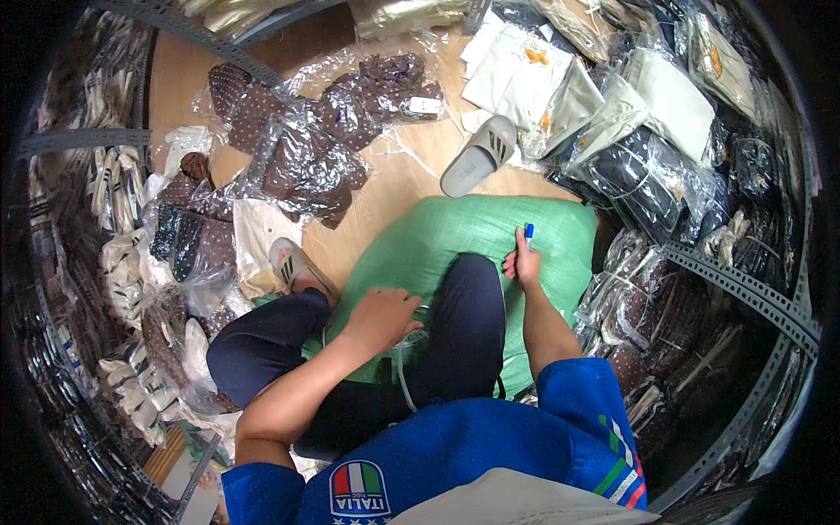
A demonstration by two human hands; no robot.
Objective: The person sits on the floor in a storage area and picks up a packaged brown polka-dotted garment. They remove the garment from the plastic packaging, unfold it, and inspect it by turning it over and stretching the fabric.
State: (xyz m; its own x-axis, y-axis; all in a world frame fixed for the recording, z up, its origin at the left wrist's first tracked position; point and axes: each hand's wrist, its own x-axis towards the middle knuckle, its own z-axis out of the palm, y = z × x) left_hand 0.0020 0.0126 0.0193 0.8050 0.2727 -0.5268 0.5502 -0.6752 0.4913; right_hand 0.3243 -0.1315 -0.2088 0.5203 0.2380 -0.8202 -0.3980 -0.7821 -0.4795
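Observation:
A large, bulging green woven sack lies on the wooden floor beneath and in front of my legs. My right hand is closed around a marker pen, its blue cap pointing up beside the thumb, above the right part of the sack. My left hand is palm down over the sack between my knees, fingers slightly spread, with no object visible in it. A white cord hangs just below that hand, near a clear plastic piece. Whether the left fingers touch the sack cannot be told.
Plastic-wrapped brown dotted garments lie on the floor ahead. A loose grey slide sandal rests against the sack's far edge. White folded garments and dark bagged bundles are piled at the right. Slotted metal shelf frames stand around, holding packed clothing.

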